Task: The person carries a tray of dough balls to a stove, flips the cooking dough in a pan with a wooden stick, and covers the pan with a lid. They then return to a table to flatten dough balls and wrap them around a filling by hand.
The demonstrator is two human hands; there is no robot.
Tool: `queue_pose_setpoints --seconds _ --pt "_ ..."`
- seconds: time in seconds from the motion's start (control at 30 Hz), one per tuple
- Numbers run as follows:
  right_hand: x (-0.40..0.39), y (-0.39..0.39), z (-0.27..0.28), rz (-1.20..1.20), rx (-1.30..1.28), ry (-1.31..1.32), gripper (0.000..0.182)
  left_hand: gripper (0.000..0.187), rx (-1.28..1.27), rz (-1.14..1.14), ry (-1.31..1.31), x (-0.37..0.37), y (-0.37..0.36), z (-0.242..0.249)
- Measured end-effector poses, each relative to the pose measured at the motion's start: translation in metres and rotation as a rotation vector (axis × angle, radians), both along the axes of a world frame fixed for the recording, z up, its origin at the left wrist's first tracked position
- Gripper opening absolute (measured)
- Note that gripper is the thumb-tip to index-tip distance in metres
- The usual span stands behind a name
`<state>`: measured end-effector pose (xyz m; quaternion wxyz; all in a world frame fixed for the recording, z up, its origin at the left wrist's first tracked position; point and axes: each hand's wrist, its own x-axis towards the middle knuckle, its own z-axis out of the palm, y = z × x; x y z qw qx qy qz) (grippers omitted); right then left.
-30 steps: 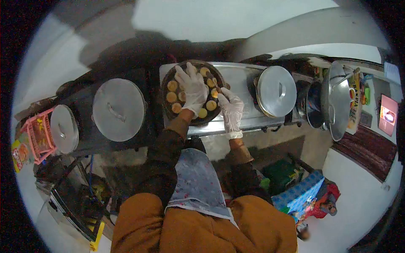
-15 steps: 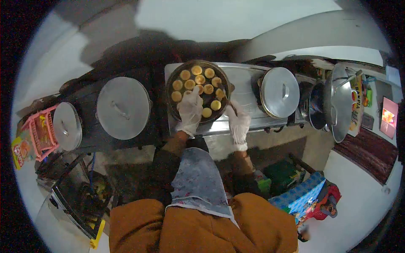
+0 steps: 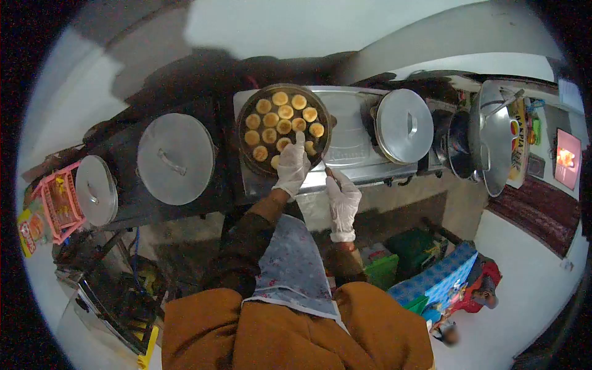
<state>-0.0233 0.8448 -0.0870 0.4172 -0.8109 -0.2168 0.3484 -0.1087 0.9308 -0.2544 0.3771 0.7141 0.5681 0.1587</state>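
Apron (image 3: 287,262) hangs before the body, likely as a splash guard. Right hand (image 3: 343,200): grip closed around 1 thin tool (image 3: 328,169), tip near the rim of the pan (image 3: 249,154), presumably for short reach. Left hand (image 3: 292,168): 1 finger extended over round cakes (image 3: 283,126); grip opening and contents cannot be told. Cakes sit inside the pan, spaced apart, probably in separate wells. Metal stovetop (image 3: 351,151) supports the pan.

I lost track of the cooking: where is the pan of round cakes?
In the head view, the pan sits upper middle, on the left end of the silver stove, partly beneath the left hand, with a big lid to its left.
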Motion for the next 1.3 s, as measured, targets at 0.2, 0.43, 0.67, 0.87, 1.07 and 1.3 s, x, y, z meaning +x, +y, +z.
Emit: queue_pose_setpoints --seconds 0.2,0.43,0.67,0.87,1.07,1.3 --pt "0.001 -0.007 0.007 0.001 -0.04 -0.003 0.028 0.044 0.183 0.066 -0.086 -0.023 0.019 0.095" --pt "-0.009 0.001 -0.005 0.162 -0.091 -0.164 0.027 0.038 0.026 0.187 -0.094 -0.059 0.003 0.08" --pt "-0.016 -0.004 -0.011 0.154 -0.091 -0.148 0.029 0.047 0.168 0.035 -0.067 -0.046 -0.005 0.071" --pt "-0.014 -0.012 0.004 0.147 -0.06 0.006 0.029 0.037 -0.075 0.107 -0.065 -0.035 -0.014 0.038" --pt "-0.011 -0.015 0.018 0.172 -0.111 -0.091 0.024 0.023 0.079 0.105 -0.035 -0.067 0.0 0.081" --pt "-0.029 -0.008 -0.002 0.188 -0.061 0.032 0.029 0.011 0.057 0.086 0.048 -0.085 0.013 0.091"
